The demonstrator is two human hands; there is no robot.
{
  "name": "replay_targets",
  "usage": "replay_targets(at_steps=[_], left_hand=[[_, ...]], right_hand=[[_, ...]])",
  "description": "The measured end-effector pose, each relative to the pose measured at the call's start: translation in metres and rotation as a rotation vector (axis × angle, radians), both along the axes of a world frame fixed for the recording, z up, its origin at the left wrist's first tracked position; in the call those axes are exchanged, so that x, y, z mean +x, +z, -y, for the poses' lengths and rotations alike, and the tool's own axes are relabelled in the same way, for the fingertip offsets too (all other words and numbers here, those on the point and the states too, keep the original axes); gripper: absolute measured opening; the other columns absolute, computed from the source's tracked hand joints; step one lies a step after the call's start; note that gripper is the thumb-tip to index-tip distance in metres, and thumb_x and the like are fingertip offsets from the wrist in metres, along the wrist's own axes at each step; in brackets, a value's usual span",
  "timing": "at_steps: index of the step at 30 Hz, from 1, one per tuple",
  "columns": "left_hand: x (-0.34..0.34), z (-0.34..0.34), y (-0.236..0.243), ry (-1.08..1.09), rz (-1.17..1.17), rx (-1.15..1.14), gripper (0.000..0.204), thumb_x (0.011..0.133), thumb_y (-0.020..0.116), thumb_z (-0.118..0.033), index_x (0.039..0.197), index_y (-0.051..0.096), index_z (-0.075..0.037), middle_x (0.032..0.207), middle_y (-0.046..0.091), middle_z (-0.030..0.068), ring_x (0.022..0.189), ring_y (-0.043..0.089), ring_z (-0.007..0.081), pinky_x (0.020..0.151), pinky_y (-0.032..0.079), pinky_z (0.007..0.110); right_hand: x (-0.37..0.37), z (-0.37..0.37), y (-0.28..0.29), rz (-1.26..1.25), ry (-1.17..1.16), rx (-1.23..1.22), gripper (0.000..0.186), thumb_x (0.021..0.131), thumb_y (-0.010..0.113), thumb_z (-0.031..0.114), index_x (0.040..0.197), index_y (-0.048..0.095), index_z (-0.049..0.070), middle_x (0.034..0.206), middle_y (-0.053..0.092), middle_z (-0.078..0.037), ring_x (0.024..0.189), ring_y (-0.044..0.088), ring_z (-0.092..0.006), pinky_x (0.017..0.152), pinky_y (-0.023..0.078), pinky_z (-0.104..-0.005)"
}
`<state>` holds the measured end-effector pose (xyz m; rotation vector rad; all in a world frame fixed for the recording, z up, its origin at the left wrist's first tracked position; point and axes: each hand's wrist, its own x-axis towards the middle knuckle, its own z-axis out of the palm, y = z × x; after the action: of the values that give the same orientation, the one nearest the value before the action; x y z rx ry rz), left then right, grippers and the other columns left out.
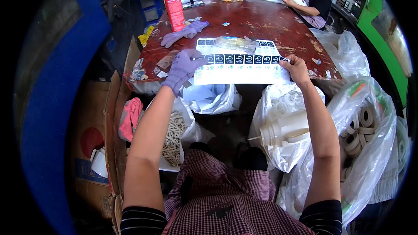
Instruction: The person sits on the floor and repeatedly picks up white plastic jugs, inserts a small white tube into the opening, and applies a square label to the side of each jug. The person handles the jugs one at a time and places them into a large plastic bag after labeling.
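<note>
A white label sheet [241, 75] with a row of black squares is stretched between my two hands at the table's near edge. My left hand [185, 67], in a lilac knitted glove, is closed on its left edge. Bare, my right hand [297, 68] pinches the right edge between thumb and fingers. Just beyond lies another printed sheet [201, 48], partly covered by the held one. A clear plastic packet [236, 44] rests on top of it. A second lilac glove [185, 34] lies farther left, beside a red spray can [174, 11] standing upright.
The worn red table [261, 17] fills the middle. A co-worker [311, 2] sits at its far right, holding a white object. Below are a bag of white plastic parts [283, 104], a bag of ring-shaped rolls [363, 126], a bag of thin sticks [175, 139] and a cardboard box [114, 130].
</note>
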<state>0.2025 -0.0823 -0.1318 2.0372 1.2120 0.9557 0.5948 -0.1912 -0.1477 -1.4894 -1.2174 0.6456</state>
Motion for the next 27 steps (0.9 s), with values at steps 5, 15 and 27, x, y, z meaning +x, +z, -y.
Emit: replay_targets(at_steps=[5, 15, 27], left_hand=[[0.007, -0.004, -0.009, -0.013, -0.040, 0.149, 0.040, 0.075, 0.082, -0.029, 0.098, 0.069, 0.001, 0.096, 0.070, 0.0131, 0.089, 0.066, 0.0214, 0.082, 0.051, 0.034], [0.007, 0.052, -0.008, -0.136, -0.155, 0.803, 0.047, 0.075, 0.079, -0.019, 0.116, 0.062, -0.005, 0.119, 0.060, 0.0159, 0.113, 0.056, 0.0353, 0.100, 0.044, 0.044], [0.068, 0.086, -0.021, -0.139, -0.296, 0.877, 0.051, 0.075, 0.074, -0.020, 0.123, 0.058, -0.012, 0.124, 0.056, 0.0078, 0.120, 0.051, 0.0277, 0.103, 0.039, 0.043]], right_hand=[[-0.003, 0.009, 0.007, 0.566, -0.174, 0.037, 0.024, 0.081, 0.077, 0.022, 0.089, 0.070, 0.000, 0.077, 0.066, -0.018, 0.068, 0.061, -0.0239, 0.068, 0.049, -0.0375], [0.001, 0.167, -0.010, 0.478, -0.145, -0.020, 0.026, 0.088, 0.070, 0.018, 0.105, 0.066, -0.001, 0.095, 0.068, -0.014, 0.087, 0.066, -0.0236, 0.078, 0.052, -0.0324], [-0.041, 0.250, -0.010, 0.978, 0.217, 0.003, 0.035, 0.085, 0.070, 0.034, 0.094, 0.066, 0.001, 0.083, 0.065, -0.013, 0.078, 0.063, -0.0305, 0.076, 0.049, -0.0388]])
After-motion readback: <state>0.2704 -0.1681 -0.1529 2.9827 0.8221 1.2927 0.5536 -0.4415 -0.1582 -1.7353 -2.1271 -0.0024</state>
